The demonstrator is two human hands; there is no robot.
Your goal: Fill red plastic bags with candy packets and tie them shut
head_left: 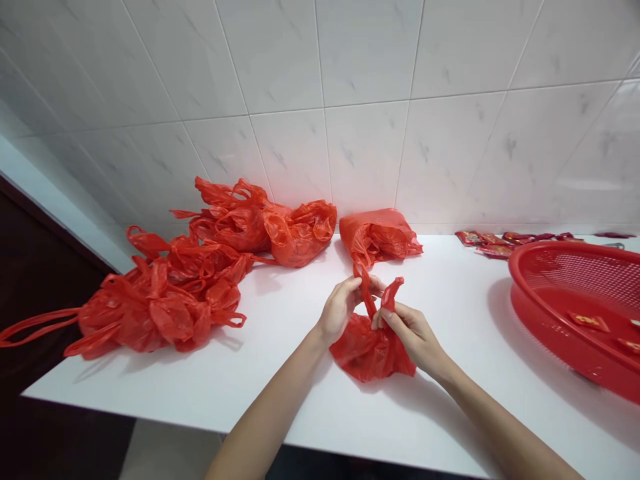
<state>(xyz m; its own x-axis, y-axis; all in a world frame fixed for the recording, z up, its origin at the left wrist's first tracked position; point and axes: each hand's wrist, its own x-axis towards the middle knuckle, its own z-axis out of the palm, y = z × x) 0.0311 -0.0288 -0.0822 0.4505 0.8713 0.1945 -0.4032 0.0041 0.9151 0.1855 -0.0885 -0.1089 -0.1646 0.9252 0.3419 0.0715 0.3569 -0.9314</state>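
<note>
Nearest the camera: two bare forearms (283,400) over a smooth white counter (270,333). Left to right from there: a heap of crumpled red plastic carrier bags (165,300) with handle loops sticking out, more along the wall. Left hand (341,312) has fingers closed on a twisted strip of a thin red plastic bag (370,357); right hand (413,333) pinches its other strip. Bag sits on the counter just below both hands; contents hidden. Likely light, limp, slippery film; should tear if yanked. Best hold: bunched strips near the neck, fingertips only; slack body offers little purchase. Behind it, a bulging red plastic bag (383,230) by the wall. Far right: small shiny red packets (495,240), then a round red perforated plastic basket (523,290) holding similar ones.
</note>
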